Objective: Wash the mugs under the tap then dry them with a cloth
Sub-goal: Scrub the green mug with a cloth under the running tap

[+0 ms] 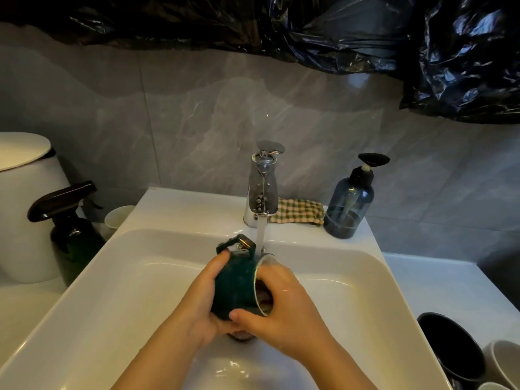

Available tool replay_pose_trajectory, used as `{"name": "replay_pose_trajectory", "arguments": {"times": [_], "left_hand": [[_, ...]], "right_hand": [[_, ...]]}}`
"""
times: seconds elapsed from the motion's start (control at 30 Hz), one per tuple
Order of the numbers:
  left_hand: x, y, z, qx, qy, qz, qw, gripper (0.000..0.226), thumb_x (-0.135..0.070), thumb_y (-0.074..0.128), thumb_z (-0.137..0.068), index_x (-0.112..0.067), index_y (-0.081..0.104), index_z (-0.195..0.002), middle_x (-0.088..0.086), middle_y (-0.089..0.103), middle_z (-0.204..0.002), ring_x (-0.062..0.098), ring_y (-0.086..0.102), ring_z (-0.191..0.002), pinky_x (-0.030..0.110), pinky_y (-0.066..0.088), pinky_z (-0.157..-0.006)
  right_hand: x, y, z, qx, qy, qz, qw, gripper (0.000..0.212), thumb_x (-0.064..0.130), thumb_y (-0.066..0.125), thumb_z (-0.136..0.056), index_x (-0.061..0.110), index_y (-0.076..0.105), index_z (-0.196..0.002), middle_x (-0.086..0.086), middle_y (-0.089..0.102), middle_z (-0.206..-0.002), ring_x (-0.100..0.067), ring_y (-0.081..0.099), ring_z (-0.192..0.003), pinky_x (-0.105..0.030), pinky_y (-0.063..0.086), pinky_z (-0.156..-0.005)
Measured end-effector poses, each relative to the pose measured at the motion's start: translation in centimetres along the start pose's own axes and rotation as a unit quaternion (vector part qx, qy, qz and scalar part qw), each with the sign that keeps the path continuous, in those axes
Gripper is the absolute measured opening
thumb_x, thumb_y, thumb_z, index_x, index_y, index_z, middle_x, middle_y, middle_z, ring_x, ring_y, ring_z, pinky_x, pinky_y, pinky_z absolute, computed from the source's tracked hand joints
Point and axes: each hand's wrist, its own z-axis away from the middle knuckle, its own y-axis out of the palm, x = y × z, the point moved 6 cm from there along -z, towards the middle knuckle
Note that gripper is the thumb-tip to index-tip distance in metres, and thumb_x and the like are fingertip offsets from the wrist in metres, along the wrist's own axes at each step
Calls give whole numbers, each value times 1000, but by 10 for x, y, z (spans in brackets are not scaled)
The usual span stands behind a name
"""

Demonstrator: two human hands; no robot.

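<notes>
Dark green ceramic mug (233, 288) tilts under the running chrome tap (263, 190), left hand (202, 302) gripping its body, right hand (284, 308) hooked over its rim: washing step, far checked cloth (298, 211) probably next

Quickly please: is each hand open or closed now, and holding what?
Left hand: closed, gripping the green mug by its body.
Right hand: closed on the mug's rim, fingers inside, thumb outside.
</notes>
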Motion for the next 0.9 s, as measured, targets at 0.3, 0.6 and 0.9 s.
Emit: {"name": "replay_pose_trajectory", "arguments": {"times": [0.3, 0.6, 0.9], "left_hand": [[9, -5, -5, -3, -54, 3, 999, 59, -50, 71, -64, -12, 69, -110, 19, 71, -99, 40, 63, -95, 50, 52, -73], [6, 0, -4, 16, -19, -7, 1000, 40, -44, 63, -79, -8, 72, -94, 16, 73, -82, 33, 66, -76, 38, 50, -67], [-1, -4, -3, 1, -23, 34, 999, 45, -50, 61, -79, -10, 68, -99, 20, 69, -92, 40, 62, -88, 50, 53, -70]], "right_hand": [[-1, 32, 3, 234, 66, -130, 961, 68, 30, 80, -68, 36, 48, -128, 17, 56, -117, -7, 50, -117, -30, 43, -104], [12, 15, -1, 146, 5, 53, 988, 51, 34, 69, -77, 34, 51, -125, 23, 51, -105, -9, 40, -117, -28, 42, -102], [13, 4, 1, 78, -39, 80, 993, 53, 38, 70, -76, 26, 53, -125, 9, 52, -120, -9, 51, -106, -24, 50, -89]]}}
